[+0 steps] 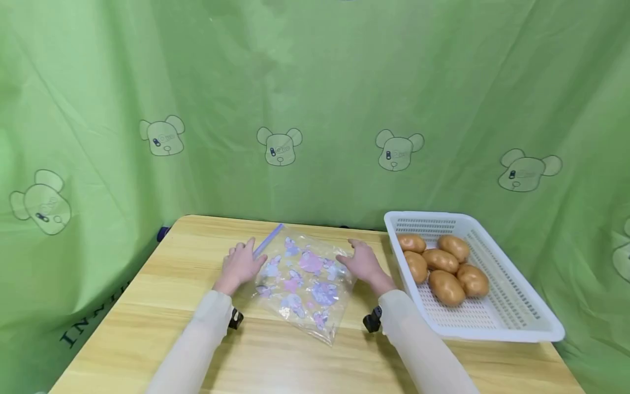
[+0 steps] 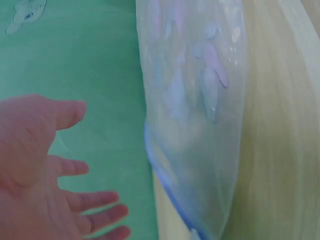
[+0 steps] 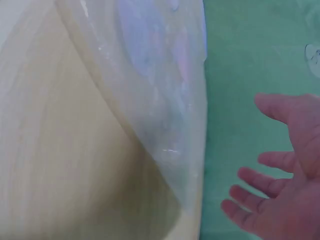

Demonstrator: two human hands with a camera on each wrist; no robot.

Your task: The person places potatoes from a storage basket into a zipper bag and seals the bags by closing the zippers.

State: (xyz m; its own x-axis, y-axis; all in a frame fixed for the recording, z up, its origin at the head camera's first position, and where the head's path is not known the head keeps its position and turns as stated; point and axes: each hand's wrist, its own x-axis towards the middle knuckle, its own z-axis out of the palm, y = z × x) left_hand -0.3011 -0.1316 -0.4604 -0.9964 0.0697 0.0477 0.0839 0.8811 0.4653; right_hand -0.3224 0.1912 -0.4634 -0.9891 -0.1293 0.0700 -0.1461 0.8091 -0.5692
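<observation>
A clear zip bag [image 1: 303,279] printed with pink and purple figures lies flat on the wooden table [image 1: 147,306], its blue zip strip [image 1: 268,238] at the far left corner. My left hand [image 1: 241,263] is at the bag's left edge with fingers spread and straight, holding nothing. On the other side, my right hand [image 1: 361,260] is at the bag's right edge, fingers also straight. In the left wrist view the left hand [image 2: 55,185] is open beside the bag [image 2: 195,115]. The right wrist view shows the right hand [image 3: 280,190] open beside the bag [image 3: 160,90].
A white perforated plastic basket [image 1: 512,306] stands at the right of the table, holding several brown potatoes [image 1: 445,264]. A green cloth printed with bears [image 1: 315,109] hangs behind and around the table.
</observation>
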